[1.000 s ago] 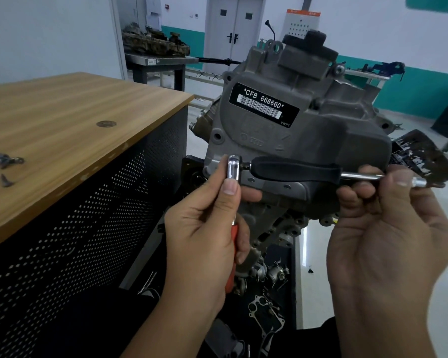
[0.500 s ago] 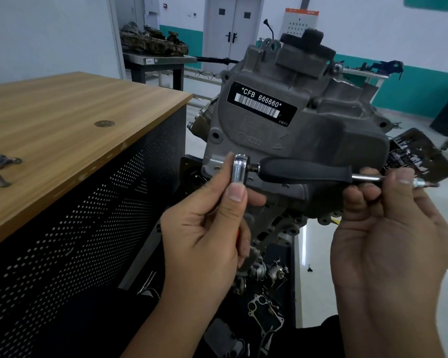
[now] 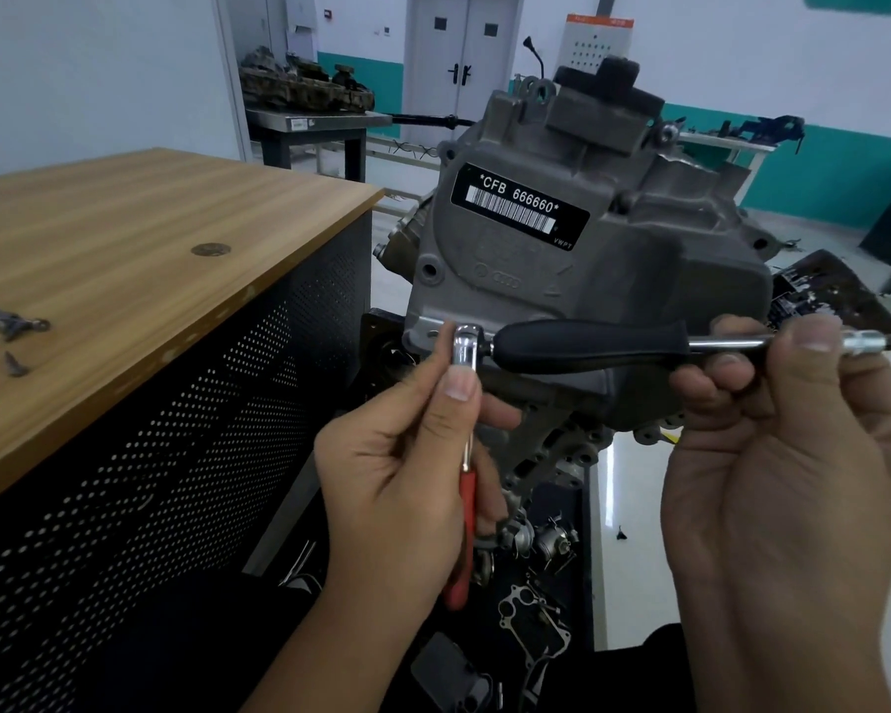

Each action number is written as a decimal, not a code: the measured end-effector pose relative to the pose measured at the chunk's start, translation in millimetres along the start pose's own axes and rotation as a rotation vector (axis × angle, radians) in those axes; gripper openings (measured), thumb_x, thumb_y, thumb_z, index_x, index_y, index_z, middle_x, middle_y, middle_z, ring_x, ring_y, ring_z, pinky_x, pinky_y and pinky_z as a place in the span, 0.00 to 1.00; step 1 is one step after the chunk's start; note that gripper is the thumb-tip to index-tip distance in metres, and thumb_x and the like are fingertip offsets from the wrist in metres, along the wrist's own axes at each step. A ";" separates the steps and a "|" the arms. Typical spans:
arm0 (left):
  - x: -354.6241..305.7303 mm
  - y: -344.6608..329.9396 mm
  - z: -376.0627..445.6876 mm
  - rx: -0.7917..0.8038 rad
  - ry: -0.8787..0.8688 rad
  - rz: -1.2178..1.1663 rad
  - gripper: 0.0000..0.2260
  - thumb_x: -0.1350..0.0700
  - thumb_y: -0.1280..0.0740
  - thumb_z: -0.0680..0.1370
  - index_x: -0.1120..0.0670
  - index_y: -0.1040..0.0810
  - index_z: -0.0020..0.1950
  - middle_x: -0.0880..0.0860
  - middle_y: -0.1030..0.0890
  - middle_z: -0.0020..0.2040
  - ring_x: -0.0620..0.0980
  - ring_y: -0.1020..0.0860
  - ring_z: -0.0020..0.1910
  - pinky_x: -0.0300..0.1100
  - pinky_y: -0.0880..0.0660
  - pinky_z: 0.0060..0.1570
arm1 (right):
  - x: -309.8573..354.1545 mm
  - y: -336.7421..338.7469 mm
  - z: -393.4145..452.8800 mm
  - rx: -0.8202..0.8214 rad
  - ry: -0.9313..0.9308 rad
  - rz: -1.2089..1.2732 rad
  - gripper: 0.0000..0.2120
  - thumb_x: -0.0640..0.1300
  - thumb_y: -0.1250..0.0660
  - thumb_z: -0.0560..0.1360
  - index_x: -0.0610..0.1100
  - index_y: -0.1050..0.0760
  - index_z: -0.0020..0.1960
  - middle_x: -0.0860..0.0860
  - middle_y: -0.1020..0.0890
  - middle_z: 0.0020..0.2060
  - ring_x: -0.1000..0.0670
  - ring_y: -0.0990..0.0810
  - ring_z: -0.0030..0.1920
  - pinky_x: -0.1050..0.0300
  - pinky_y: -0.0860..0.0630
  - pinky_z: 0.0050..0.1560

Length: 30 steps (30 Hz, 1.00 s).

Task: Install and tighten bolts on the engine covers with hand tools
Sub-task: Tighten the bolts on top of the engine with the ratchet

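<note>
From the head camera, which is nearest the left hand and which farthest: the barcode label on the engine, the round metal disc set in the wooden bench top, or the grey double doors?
From the left hand, nearest first:
1. Barcode label, on the engine cover just above the hand.
2. Round metal disc, up and to the left on the bench top.
3. Grey double doors, in the back wall of the room.

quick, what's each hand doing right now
Left hand: grips the red-handled ratchet, thumb on its chrome head.
Right hand: pinches the metal shaft of the black-handled driver.
</note>
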<state>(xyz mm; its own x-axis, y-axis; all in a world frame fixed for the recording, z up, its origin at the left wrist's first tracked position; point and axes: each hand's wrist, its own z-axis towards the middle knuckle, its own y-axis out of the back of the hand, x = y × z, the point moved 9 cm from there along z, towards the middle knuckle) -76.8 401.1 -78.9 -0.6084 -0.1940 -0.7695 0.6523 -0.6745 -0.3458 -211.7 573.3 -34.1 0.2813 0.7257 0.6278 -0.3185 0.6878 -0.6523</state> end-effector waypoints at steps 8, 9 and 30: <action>21.3 -17.6 7.3 0.227 0.468 -0.742 0.11 0.50 0.38 0.82 0.53 0.20 0.57 0.54 0.20 0.36 0.44 0.26 0.24 0.36 0.28 0.24 | -3.9 -11.3 -4.5 0.120 -0.093 -0.013 0.10 0.39 0.34 0.81 0.45 0.22 0.42 0.44 0.15 0.40 0.54 0.25 0.27 0.61 0.25 0.28; 19.1 -17.8 8.1 0.280 0.463 -0.726 0.14 0.50 0.40 0.83 0.55 0.21 0.62 0.54 0.20 0.36 0.44 0.26 0.25 0.37 0.28 0.24 | -4.3 -12.7 -4.8 0.111 -0.122 -0.023 0.08 0.40 0.33 0.80 0.45 0.23 0.42 0.44 0.15 0.39 0.55 0.26 0.26 0.61 0.27 0.26; -22.9 -109.9 -16.7 0.052 0.517 -0.448 0.08 0.58 0.30 0.78 0.55 0.15 0.56 0.64 0.14 0.45 0.60 0.14 0.37 0.47 0.18 0.34 | 71.6 -69.5 3.5 1.278 -0.128 -1.521 0.25 0.67 0.27 0.67 0.64 0.29 0.60 0.66 0.18 0.48 0.62 0.18 0.47 0.65 0.22 0.41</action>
<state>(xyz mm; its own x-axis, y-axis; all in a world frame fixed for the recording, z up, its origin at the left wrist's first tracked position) -126.9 491.6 -32.3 -0.5121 0.4684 -0.7200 0.3575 -0.6460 -0.6745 -172.6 577.5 57.7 0.8610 -0.3845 0.3330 -0.2853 0.1768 0.9420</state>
